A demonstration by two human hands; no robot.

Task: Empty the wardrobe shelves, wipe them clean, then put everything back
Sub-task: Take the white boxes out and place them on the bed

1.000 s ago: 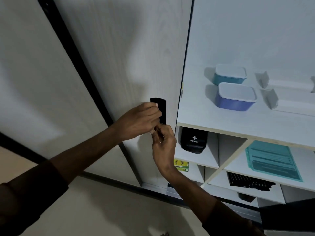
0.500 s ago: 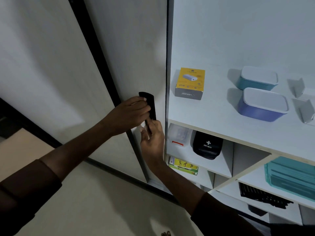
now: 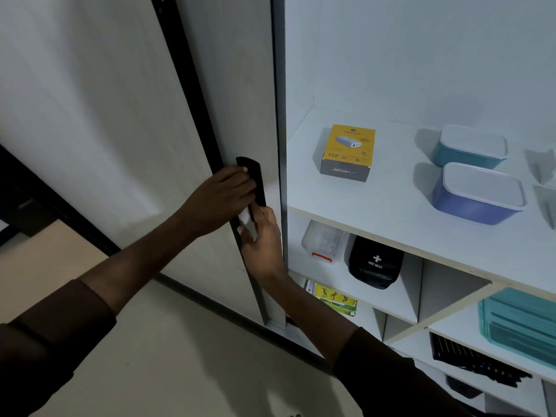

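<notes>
Wardrobe door (image 3: 234, 94) fills the left half of my view, a pale sliding panel drawn back far enough to show the shelves (image 3: 391, 224) on the right. Both of my hands are on its black handle (image 3: 255, 182): the left hand (image 3: 222, 197) has its fingers curled over the handle's upper part, and the right hand (image 3: 261, 236) grips just below, thumb and fingers around the lower end. Nothing has left the shelves yet by the look of it, so I judge this as the opening step, with emptying, wiping and restocking all ahead.

What could go wrong, as I read it: my right hand sits close to the door's leading edge and the frame, so a careless shove could pinch the fingers there. A hard slide could also slam the panel against its stop and shake the shelf contents.

On the top shelf stand a yellow box (image 3: 347, 152), a teal lidded tub (image 3: 469, 149) and, nearer me, a blue lidded tub (image 3: 478, 194). Below sit a clear container (image 3: 325, 242) and a black pouch (image 3: 374, 263); lower still a teal folder (image 3: 520, 323) and a yellow-green booklet (image 3: 334, 296).

Readable writing: the box shows "65W" on its face and "LAPCARE" on its side; the pouch carries a white cross and "FIRST AID KIT". The booklet's print is too small for me to read.
</notes>
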